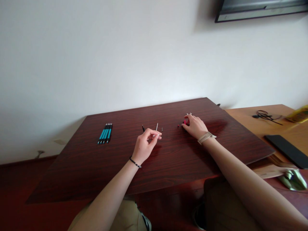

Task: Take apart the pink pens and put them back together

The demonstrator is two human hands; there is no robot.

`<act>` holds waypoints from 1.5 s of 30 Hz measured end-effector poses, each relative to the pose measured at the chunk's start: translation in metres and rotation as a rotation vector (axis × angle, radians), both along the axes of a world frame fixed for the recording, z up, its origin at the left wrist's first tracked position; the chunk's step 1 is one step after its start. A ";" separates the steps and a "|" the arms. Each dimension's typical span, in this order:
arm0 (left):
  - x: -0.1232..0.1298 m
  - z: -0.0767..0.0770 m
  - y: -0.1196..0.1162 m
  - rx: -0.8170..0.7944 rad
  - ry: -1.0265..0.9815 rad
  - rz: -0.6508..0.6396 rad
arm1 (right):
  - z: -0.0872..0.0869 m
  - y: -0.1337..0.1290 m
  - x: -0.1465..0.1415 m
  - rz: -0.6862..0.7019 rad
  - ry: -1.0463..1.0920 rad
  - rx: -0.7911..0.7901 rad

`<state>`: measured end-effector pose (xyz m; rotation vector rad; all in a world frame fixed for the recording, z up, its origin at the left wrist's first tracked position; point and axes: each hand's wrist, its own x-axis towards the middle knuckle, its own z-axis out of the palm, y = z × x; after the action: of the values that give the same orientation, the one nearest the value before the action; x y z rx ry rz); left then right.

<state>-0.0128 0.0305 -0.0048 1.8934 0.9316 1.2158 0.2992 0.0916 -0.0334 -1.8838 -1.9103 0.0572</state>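
Observation:
My left hand (146, 142) is over the middle of the dark table, thumb and fingertips pinched together on a thin white stick, which looks like a pen refill (157, 126). Just beyond those fingers lies a black pen part (143, 128). A tiny metal spring (162, 129) rests to their right. Further right, my right hand (194, 125) curls its fingers and thumb around small pink pen parts (185, 122), partly hidden under it. One small red piece (178, 126) lies to the left of that thumb. Several assembled black pens with turquoise grips (105, 133) lie side by side at the left.
The dark wooden table (96, 173) meets a white wall. On a lighter table (255, 120) at the right are a black cable (266, 116), a black flat object (286, 150) and a yellow package (298, 114). A screen (262, 11) hangs at upper right.

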 end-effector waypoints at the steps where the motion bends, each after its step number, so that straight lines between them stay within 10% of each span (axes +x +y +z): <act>1: 0.000 0.000 0.000 -0.002 -0.002 -0.001 | 0.000 0.000 0.000 -0.010 0.010 0.007; 22: -0.003 0.003 0.003 0.148 0.131 0.130 | 0.015 -0.006 -0.010 -0.025 0.241 0.185; 35: -0.002 0.007 0.002 0.222 0.169 0.171 | 0.031 -0.041 -0.069 0.699 0.982 0.075; 45: -0.001 0.004 0.002 0.268 0.218 0.142 | 0.031 -0.051 -0.080 0.714 0.469 0.317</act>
<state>-0.0140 0.0322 -0.0005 2.2389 1.0774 1.2883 0.2192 0.0407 -0.0020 -0.8264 -1.9953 0.3594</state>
